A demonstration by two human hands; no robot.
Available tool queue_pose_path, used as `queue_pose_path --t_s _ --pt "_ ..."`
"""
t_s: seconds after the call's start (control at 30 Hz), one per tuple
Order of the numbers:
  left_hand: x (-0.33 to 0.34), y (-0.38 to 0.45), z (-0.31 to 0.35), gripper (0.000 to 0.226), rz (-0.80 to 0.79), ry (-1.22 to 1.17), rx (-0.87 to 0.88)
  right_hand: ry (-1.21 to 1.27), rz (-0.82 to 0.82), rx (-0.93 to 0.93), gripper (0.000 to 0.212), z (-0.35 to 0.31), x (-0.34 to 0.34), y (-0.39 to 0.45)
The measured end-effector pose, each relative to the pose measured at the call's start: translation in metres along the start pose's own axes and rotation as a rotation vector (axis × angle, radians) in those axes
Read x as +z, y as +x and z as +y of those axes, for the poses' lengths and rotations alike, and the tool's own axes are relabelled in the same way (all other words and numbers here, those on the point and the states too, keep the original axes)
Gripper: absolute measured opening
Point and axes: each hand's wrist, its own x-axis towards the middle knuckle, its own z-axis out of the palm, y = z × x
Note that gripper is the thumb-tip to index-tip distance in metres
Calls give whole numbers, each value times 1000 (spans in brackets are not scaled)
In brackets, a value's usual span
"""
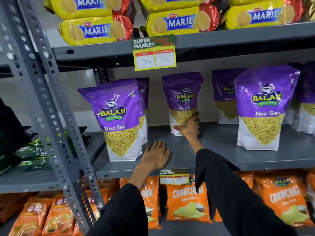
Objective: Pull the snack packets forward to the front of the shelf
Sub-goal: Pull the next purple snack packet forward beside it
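Note:
Purple and white Aloo Sev packets stand on the grey middle shelf [221, 147]. The left packet [117, 120] and the right packet [262, 106] stand near the shelf's front edge. The middle packet [183, 94] stands further back. My right hand [189, 126] reaches in and grips the lower part of that middle packet. My left hand [157, 153] lies flat on the shelf near the front edge, just right of the left packet, holding nothing. More purple packets stand behind the left packet and at the back right [223, 92].
Yellow Marie biscuit packs [172, 23] fill the shelf above, with a price tag [155, 53] hanging from its edge. Orange chip packets [185, 201] line the shelf below. A perforated grey upright [49, 106] stands at the left, with dark green packets [32, 154] beyond it.

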Motion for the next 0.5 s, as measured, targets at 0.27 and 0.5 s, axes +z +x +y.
queue_pose_path --t_s 0.27,0.5 --pt "2 0 0 62 10 -9 -33 -6 23 -9 136 3 -7 -17" --pt "-2 -4 4 63 -14 -21 -67 -31 10 -41 134 11 -23 -41"
